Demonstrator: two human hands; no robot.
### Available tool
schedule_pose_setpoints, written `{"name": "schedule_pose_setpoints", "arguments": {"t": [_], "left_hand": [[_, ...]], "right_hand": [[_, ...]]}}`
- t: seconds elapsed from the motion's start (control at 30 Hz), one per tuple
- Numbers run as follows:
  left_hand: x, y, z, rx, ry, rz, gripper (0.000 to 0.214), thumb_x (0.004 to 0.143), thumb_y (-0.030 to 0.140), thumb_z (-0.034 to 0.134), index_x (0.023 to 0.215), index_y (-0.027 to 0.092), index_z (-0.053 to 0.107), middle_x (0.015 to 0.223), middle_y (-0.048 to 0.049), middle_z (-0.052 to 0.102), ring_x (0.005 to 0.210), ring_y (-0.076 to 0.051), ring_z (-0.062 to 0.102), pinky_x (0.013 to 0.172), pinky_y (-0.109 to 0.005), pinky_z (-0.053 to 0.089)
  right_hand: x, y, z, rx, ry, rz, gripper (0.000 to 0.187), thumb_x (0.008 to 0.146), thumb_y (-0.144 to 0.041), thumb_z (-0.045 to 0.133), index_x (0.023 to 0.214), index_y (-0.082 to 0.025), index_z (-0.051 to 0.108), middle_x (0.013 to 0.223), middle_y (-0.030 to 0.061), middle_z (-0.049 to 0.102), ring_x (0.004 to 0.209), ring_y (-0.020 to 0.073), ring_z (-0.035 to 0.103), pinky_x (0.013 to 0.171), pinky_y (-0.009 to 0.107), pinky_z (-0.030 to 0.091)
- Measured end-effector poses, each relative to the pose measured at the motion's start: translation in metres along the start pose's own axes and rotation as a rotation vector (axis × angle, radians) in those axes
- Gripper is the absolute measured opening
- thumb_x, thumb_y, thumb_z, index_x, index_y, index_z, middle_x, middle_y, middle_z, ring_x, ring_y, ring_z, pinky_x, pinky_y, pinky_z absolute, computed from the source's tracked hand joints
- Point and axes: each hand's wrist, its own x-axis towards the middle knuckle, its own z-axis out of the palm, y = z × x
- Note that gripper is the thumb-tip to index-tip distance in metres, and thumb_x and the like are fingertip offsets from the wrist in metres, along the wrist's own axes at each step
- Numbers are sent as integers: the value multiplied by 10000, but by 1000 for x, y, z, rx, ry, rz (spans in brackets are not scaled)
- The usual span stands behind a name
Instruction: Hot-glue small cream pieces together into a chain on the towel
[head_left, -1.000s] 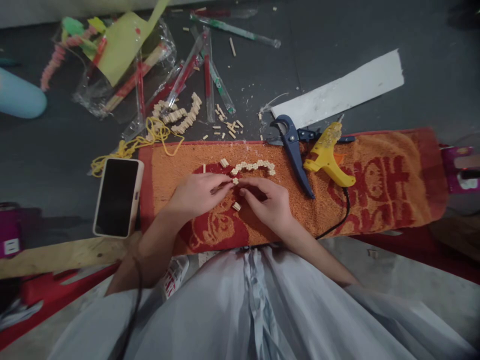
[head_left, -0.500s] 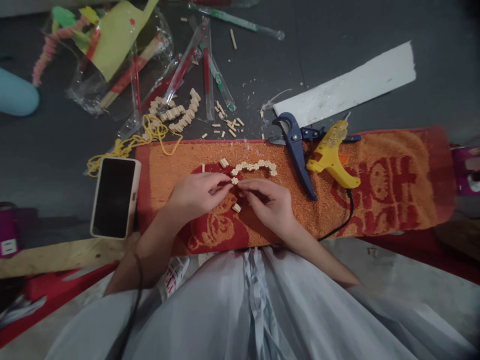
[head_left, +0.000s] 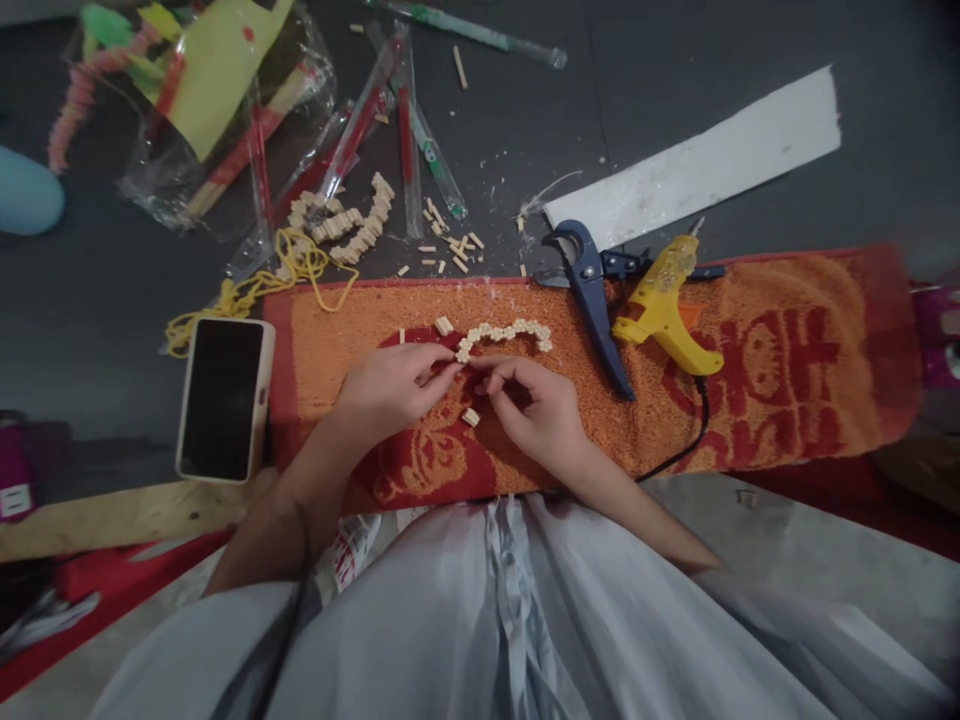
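My left hand (head_left: 394, 385) and my right hand (head_left: 536, 410) meet over an orange and red towel (head_left: 750, 400), fingertips pinched together at the left end of a curved chain of small wooden pieces (head_left: 504, 334). The end piece sits between both sets of fingertips. One loose wooden piece (head_left: 471, 417) lies on the towel just below my hands, another (head_left: 444, 325) just above my left hand.
A yellow glue gun (head_left: 664, 310) with a black cord and a blue cutter (head_left: 592, 300) lie on the towel to the right. A phone (head_left: 223, 398) rests at left, beside yellow string (head_left: 251, 285). Another wooden chain (head_left: 349, 225), plastic-wrapped sticks (head_left: 405, 130) and a white strip (head_left: 697, 165) lie beyond.
The end piece has moved up against the chain's left end. My right fingers have curled more. The view has shifted slightly.
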Motion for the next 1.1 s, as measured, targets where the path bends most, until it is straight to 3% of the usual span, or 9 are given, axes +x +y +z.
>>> {"name": "schedule_pose_setpoints", "arguments": {"t": [0.27,1.1], "left_hand": [[0,0,4,-10,52,28,243,926,368,568,903,211,753,599,21,652,558,-132,586,544,-261,369],[0,3,1,-43,-2,-49,244,924,394,578,930,204,731,652,15,652,607,-135,583,591,-262,374]], "right_hand": [[0,0,0,9,7,-17,154,860,-111,516,788,-247,523,1098,84,767,968,208,742,782,350,586],[1,0,0,-9,20,-33,166,849,-98,523,772,-245,512,1098,85,769,872,195,745,745,326,573]]}}
